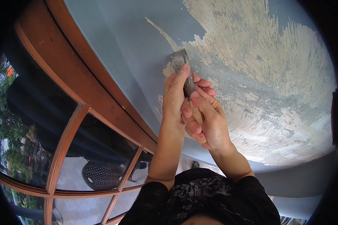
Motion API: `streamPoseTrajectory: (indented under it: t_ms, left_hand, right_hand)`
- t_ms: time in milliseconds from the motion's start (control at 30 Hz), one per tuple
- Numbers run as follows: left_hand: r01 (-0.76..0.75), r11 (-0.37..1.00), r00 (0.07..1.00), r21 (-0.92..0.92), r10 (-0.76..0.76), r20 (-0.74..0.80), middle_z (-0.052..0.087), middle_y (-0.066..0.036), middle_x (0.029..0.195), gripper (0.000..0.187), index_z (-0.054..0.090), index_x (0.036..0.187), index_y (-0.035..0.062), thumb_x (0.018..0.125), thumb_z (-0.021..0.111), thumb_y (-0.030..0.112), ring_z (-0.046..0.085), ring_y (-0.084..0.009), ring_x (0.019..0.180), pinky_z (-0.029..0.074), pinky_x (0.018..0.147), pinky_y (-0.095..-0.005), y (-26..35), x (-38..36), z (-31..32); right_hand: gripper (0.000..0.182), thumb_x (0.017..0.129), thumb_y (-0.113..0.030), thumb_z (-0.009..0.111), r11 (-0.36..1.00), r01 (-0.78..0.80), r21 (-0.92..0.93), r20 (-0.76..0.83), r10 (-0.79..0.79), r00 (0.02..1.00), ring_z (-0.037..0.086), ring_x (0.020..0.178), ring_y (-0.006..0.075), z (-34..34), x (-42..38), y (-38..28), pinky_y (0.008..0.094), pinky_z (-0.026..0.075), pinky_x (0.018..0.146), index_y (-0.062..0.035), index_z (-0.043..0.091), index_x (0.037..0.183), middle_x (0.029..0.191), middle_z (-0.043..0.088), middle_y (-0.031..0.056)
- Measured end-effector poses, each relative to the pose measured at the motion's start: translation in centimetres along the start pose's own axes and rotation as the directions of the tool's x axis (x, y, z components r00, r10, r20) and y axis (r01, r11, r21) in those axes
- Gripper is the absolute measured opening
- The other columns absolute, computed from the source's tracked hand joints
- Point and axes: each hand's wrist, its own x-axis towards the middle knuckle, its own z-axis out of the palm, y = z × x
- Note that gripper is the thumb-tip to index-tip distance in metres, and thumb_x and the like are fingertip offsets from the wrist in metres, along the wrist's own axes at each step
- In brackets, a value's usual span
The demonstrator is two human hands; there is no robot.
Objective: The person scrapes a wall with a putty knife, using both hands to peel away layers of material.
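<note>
Grey scraper [189,87] gripped firmly: left hand [173,90] clasps its blade [180,57], right hand [211,115] curls round its handle [196,113].

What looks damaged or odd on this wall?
The wall has a large, ragged pale patch, where the blue-grey coat looks stripped. A thin pale streak also runs up and left from near the scraper. Both stand out against the plain blue-grey around them.
</note>
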Motion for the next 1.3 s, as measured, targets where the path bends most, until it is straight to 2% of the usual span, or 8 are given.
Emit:
streamPoseTrajectory:
  t_ms: [200, 333, 500, 700, 833, 1033, 1233, 1300]
  left_hand:
    - [-0.008, 0.998, 1.000, -0.060, 0.008, -0.003, 0.057, -0.016, 0.069, 0.034, 0.050, 0.075, 0.0009, 0.083, 0.054, 0.034, 0.059, -0.0232, 0.056, 0.052, 0.052, -0.0325, 0.1, 0.6, -0.2]
    - [-0.024, 1.000, 0.999, 0.002, 0.024, 0.049, 0.057, -0.016, 0.068, 0.036, 0.050, 0.075, 0.0007, 0.084, 0.053, 0.035, 0.059, -0.0238, 0.056, 0.052, 0.052, -0.0329, -0.2, 0.7, -0.3]
    - [-0.029, 0.999, 0.998, -0.041, 0.031, 0.054, 0.058, -0.017, 0.068, 0.038, 0.050, 0.075, -0.0003, 0.084, 0.053, 0.037, 0.060, -0.0248, 0.057, 0.052, 0.051, -0.0329, 0.0, 1.3, -0.7]
    - [-0.021, 1.000, 0.997, -0.005, 0.021, 0.070, 0.057, -0.016, 0.068, 0.037, 0.049, 0.076, 0.0008, 0.084, 0.053, 0.037, 0.059, -0.0233, 0.056, 0.051, 0.051, -0.0332, -0.5, 1.2, -0.6]
    - [-0.088, 0.992, 0.991, -0.093, 0.078, -0.105, 0.058, -0.016, 0.068, 0.036, 0.049, 0.076, 0.0014, 0.084, 0.052, 0.036, 0.059, -0.0233, 0.054, 0.051, 0.051, -0.0328, 0.9, 1.0, 1.0]
    - [0.001, 0.999, 0.998, 0.038, -0.003, 0.059, 0.058, -0.016, 0.068, 0.035, 0.049, 0.076, 0.0020, 0.084, 0.052, 0.035, 0.059, -0.0228, 0.054, 0.052, 0.051, -0.0322, 0.1, 0.7, -0.4]
    - [-0.039, 0.996, 0.999, -0.078, 0.041, 0.020, 0.058, -0.017, 0.067, 0.036, 0.050, 0.073, 0.0009, 0.084, 0.052, 0.035, 0.060, -0.0243, 0.054, 0.052, 0.050, -0.0329, 0.3, 1.4, -0.3]
    - [-0.028, 1.000, 0.999, -0.004, 0.028, 0.039, 0.058, -0.017, 0.067, 0.036, 0.050, 0.073, 0.0008, 0.084, 0.052, 0.035, 0.060, -0.0241, 0.054, 0.052, 0.050, -0.0327, 0.3, 1.1, -0.5]
  right_hand:
    - [0.020, 0.092, -0.018, 0.037, 0.995, -0.017, -0.096, 0.019, 0.019, 1.000, 0.031, 0.035, 0.0044, 0.3, 0.6, -0.3, 0.0166, 0.020, 0.024, -0.0016, 0.049, 0.089, 0.065, 0.048, 0.0038]
    - [0.035, 0.093, -0.022, 0.035, 0.992, -0.019, -0.126, -0.004, 0.018, 1.000, 0.028, 0.028, 0.0083, 0.0, 0.4, -0.5, 0.0205, 0.020, 0.026, -0.0020, 0.047, 0.067, 0.041, 0.036, 0.0020]
    - [0.026, 0.092, -0.019, 0.037, 0.988, 0.018, -0.151, 0.067, -0.008, 0.998, 0.031, 0.033, 0.0047, 0.2, 0.8, -0.2, 0.0168, 0.022, 0.024, -0.0004, 0.050, 0.078, 0.062, 0.047, 0.0046]
    - [0.028, 0.091, -0.019, 0.038, 0.994, 0.000, -0.112, -0.023, -0.002, 1.000, 0.027, 0.029, 0.0049, -0.1, 0.5, -0.3, 0.0179, 0.018, 0.024, -0.0015, 0.048, 0.072, 0.049, 0.041, 0.0025]
    - [0.027, 0.091, -0.019, 0.038, 0.987, -0.052, -0.150, 0.062, 0.062, 0.996, 0.026, 0.029, 0.0045, 0.8, 1.6, -1.2, 0.0173, 0.020, 0.023, -0.0027, 0.048, 0.072, 0.051, 0.042, 0.0012]
    - [0.027, 0.092, -0.019, 0.038, 0.999, -0.043, -0.017, -0.192, 0.039, 0.981, 0.027, 0.030, 0.0047, 1.6, 0.2, -0.7, 0.0168, 0.020, 0.024, -0.0020, 0.048, 0.074, 0.052, 0.042, 0.0018]
    - [0.022, 0.091, -0.017, 0.038, 0.992, -0.015, -0.126, 0.099, 0.027, 0.995, 0.032, 0.034, 0.0046, 0.2, 1.1, -0.5, 0.0168, 0.021, 0.024, -0.0017, 0.049, 0.080, 0.063, 0.047, 0.0032]
    - [0.024, 0.091, -0.018, 0.038, 0.995, 0.003, -0.095, 0.030, 0.000, 1.000, 0.030, 0.033, 0.0046, 0.4, 0.7, -0.3, 0.0171, 0.020, 0.024, -0.0015, 0.049, 0.078, 0.058, 0.046, 0.0029]
